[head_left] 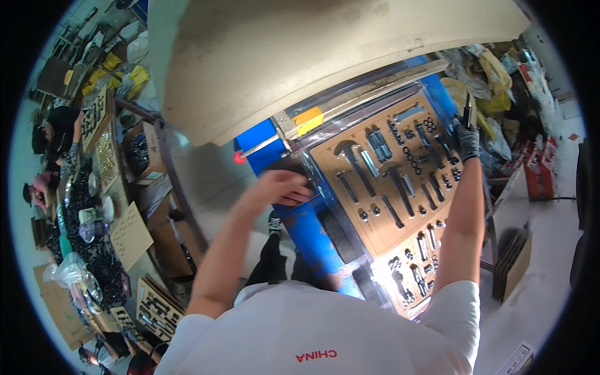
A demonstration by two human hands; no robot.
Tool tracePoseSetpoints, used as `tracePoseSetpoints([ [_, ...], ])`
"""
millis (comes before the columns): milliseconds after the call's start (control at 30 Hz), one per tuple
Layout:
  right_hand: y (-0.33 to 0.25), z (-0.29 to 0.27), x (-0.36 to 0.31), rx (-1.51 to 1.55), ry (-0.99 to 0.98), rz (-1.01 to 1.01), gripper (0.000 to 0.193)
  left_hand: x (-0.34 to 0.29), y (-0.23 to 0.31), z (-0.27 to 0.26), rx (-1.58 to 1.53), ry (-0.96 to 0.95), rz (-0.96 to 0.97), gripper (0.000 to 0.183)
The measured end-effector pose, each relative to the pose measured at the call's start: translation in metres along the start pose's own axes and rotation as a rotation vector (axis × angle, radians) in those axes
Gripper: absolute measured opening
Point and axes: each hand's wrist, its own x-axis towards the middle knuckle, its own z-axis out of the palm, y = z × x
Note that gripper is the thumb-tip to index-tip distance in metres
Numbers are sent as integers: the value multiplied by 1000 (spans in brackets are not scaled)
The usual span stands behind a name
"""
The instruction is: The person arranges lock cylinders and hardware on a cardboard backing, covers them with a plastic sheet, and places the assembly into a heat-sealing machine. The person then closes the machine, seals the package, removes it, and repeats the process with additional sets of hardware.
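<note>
Workbench bears two boards; right hand clasps one tool, left hand half-curled, unclear.

Tan board is looking like matt cardboard, while the dark tools on it are showing glossy metal and the silvery pieces are shining like chrome. Blue frame is passing for painted metal, kinda scuffed. Grey glove is looking like knitted cloth, white shirt's being plain matt fabric, and that cream panel is seeming mostly matt.
</note>
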Motion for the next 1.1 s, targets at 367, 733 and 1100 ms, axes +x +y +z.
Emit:
tracePoseSetpoints([
  [367, -222, 177, -212, -596, -154, -382, 52, -41, 62, -56, 181, 795, 996, 47],
  [733, -234, 156, -250, -591, -593, -995, 41, 35, 69, -100, 873, 1102, 400, 47],
  [1100, -227, 177, -259, -898, -714, -1137, 39, 36, 58, -99, 653, 1106, 527, 43],
])
